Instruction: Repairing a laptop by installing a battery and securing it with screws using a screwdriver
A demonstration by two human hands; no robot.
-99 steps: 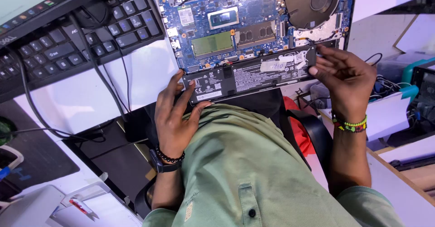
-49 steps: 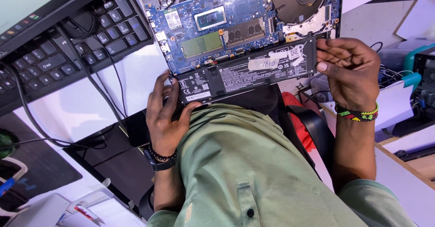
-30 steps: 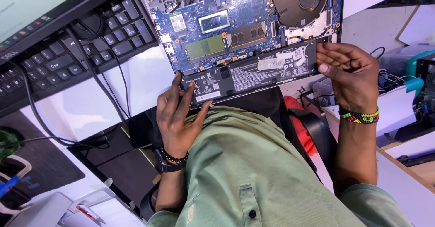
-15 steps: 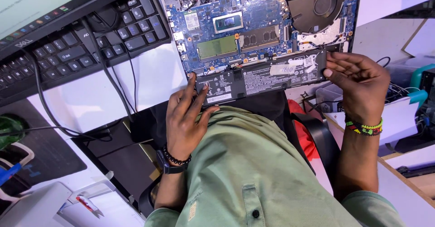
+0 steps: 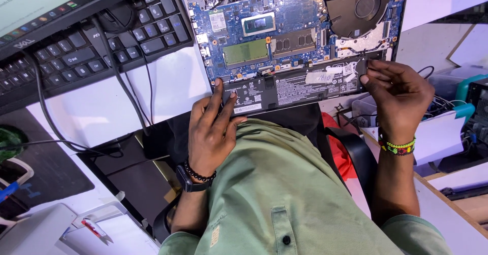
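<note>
Black battery pack (image 5: 292, 87) lies along the near edge of the opened laptop (image 5: 300, 26); left hand (image 5: 211, 128) has slid up, fingers spread flat on its left end, right hand (image 5: 399, 97) pinches its right corner, laptop shifted slightly

Keyboard (image 5: 91, 46) and cables (image 5: 122, 82) crowd the laptop's (image 5: 284, 36) left.

keyboard (image 5: 76, 51): left end cut by edge | battery (image 5: 295, 87): ends hidden under fingers (image 5: 223, 100) | labels too small
</note>
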